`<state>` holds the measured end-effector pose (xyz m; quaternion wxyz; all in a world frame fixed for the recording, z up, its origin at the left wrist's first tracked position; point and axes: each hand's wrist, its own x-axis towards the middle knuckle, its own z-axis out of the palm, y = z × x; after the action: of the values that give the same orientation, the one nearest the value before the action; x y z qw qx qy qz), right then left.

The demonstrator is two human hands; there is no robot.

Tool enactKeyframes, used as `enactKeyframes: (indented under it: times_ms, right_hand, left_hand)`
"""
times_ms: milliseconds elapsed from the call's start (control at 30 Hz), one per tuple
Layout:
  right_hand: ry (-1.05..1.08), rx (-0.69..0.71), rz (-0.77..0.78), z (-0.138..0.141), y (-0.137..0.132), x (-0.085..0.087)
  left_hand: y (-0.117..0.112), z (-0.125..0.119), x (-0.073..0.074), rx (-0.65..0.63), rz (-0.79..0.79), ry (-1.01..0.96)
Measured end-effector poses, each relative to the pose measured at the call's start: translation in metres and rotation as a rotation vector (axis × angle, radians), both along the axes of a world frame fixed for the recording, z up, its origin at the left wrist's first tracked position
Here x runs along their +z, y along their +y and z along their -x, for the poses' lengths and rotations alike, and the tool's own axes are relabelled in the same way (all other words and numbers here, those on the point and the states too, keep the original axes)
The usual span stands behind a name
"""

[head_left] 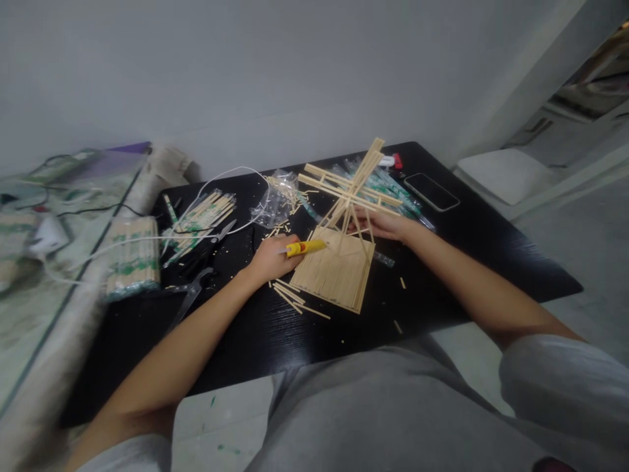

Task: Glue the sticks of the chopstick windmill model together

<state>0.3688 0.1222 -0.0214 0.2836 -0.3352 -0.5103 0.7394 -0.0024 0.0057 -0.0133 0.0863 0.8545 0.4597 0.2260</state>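
Observation:
A model built from wooden sticks (339,262) stands on a low black table (442,262): a flat square base with a slanted frame and crossed blades (351,187) rising from it. My left hand (272,257) is closed round a yellow glue tube (305,247), whose tip points at the base's left edge. My right hand (381,223) reaches behind the frame and grips its upright sticks. Loose cut sticks (295,298) lie in front of my left hand.
Packs of wrapped chopsticks (199,219) and a bundle (132,259) lie at the left, with black scissors (206,252), a white cable (216,180) and a plastic bag (275,196). A dark phone (431,191) lies at the back right. My grey-clad knees are below the table edge.

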Motion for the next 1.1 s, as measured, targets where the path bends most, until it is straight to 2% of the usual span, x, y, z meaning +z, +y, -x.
enactKeyframes:
  times_ms: [333, 500, 733, 1000, 1100]
  right_hand:
    - [0.025, -0.060, 0.071, 0.004, -0.005, 0.010]
    - [-0.052, -0.103, 0.069, 0.004, -0.011, 0.018]
    - [-0.024, -0.141, 0.046, 0.012, -0.018, 0.029]
    - [-0.142, -0.319, 0.055, 0.010, -0.022, 0.031]
    - [-0.205, -0.361, 0.039, 0.008, -0.020, 0.029]
  left_hand:
    - [0.000, -0.002, -0.001, 0.029, -0.002, 0.017]
    - [-0.001, -0.003, -0.001, 0.038, 0.008, 0.025]
    - [-0.001, -0.005, 0.003, 0.025, 0.003, 0.021]
    - [0.001, -0.015, -0.004, 0.089, 0.033, 0.002]
    - [0.000, -0.019, 0.000, 0.111, 0.082, 0.023]
